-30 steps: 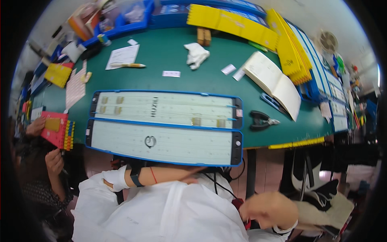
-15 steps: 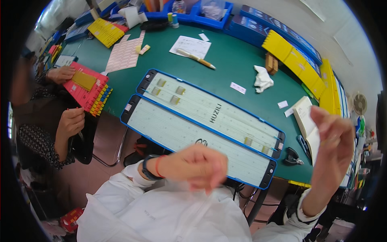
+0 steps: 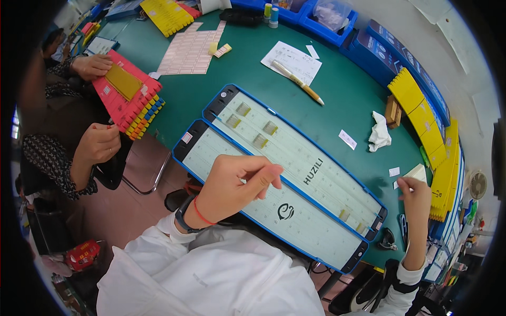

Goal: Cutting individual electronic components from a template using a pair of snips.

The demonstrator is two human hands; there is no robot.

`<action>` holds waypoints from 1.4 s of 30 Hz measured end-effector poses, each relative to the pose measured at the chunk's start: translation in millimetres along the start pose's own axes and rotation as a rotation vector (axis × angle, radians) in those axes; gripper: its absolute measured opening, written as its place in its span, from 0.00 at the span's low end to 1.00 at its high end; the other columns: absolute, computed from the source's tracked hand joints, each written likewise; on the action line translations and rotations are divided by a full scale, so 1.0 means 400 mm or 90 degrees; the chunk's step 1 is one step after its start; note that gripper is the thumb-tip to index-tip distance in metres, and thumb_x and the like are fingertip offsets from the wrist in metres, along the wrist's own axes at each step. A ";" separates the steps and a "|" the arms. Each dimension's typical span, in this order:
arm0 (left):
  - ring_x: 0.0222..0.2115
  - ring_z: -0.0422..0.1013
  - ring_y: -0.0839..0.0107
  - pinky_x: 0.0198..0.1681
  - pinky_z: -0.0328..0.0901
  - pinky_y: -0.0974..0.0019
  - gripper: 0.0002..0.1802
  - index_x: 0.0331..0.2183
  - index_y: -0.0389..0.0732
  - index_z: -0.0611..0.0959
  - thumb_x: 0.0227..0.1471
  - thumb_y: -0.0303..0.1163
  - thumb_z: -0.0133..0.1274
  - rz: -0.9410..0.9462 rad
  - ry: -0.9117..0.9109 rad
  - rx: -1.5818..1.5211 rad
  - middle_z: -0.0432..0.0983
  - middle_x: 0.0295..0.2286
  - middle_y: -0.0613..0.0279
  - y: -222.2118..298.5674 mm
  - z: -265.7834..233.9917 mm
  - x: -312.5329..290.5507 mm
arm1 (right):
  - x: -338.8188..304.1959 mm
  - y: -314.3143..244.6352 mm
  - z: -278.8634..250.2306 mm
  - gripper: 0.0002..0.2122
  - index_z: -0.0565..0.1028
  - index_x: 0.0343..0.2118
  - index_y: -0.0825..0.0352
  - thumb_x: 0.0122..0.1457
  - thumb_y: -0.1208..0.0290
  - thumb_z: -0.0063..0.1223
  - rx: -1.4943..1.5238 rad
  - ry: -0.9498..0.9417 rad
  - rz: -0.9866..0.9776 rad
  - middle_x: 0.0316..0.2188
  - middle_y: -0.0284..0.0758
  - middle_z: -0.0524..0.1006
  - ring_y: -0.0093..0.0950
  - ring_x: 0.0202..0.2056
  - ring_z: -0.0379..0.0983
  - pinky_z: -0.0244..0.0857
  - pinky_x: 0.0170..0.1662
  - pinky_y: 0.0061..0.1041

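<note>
A long, open, hinged flat case (image 3: 305,216) with white panels and a blue rim lies slanted before me. My left hand (image 3: 232,184) is over its near panel. The fingers are curled, with thumb and forefinger pressed together; anything between them is too small to see. Several small yellowish clear pieces (image 3: 270,127) sit in the far panel, most toward its left end. Beyond the case's right end, my right hand (image 3: 415,195) is held up beside the notebook (image 3: 417,174), partly covering it. Its fingers are pinched, and what they hold, if anything, does not show.
On the green table (image 3: 221,71) lie a pen (image 3: 298,81) on paper, a label sheet (image 3: 187,52), a crumpled tissue (image 3: 379,131) and a black clip-like object (image 3: 387,239). Yellow strips (image 3: 419,121) line the right. At left, another person's hands (image 3: 100,142) hold a red board (image 3: 118,92).
The whole view has shifted and turned. My left hand has moved leftward along the near panel, off the dark logo. My right hand has come lower and remains beside the notebook.
</note>
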State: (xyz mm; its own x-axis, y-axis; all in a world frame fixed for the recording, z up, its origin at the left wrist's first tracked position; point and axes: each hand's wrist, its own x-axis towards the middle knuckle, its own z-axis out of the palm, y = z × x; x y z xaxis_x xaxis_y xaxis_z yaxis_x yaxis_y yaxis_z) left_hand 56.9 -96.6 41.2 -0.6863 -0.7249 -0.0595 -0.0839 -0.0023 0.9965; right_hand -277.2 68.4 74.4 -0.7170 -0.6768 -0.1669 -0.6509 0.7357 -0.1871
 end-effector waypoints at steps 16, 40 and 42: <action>0.21 0.76 0.73 0.24 0.67 0.74 0.07 0.29 0.38 0.84 0.52 0.30 0.56 -0.017 -0.264 0.009 0.79 0.21 0.61 -0.001 0.011 -0.014 | -0.198 -0.377 0.017 0.08 0.80 0.28 0.69 0.44 0.86 0.62 0.378 -0.162 -0.491 0.24 0.37 0.79 0.26 0.25 0.75 0.67 0.27 0.18; 0.43 0.64 0.57 0.46 0.57 0.58 0.28 0.52 0.37 0.71 0.52 0.41 0.53 0.059 0.402 0.597 0.70 0.46 0.55 -0.132 -0.133 0.063 | 0.052 -0.721 0.285 0.06 0.81 0.29 0.70 0.50 0.73 0.60 0.476 -0.240 -0.419 0.23 0.36 0.78 0.22 0.23 0.75 0.67 0.27 0.18; 0.43 0.64 0.57 0.46 0.57 0.58 0.29 0.52 0.38 0.71 0.52 0.42 0.53 0.053 0.402 0.597 0.70 0.45 0.56 -0.134 -0.134 0.066 | 0.056 -0.726 0.292 0.06 0.81 0.29 0.71 0.50 0.74 0.60 0.493 -0.247 -0.411 0.24 0.37 0.78 0.22 0.23 0.75 0.67 0.26 0.18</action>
State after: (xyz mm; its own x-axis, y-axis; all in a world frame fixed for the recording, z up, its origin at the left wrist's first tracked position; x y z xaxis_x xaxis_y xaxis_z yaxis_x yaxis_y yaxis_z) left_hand 81.7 -152.6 -10.5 -0.2497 -0.9171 0.3108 -0.7452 0.3870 0.5431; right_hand -75.2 -163.5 12.0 -0.0792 -0.9930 -0.0874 -0.4458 0.1137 -0.8879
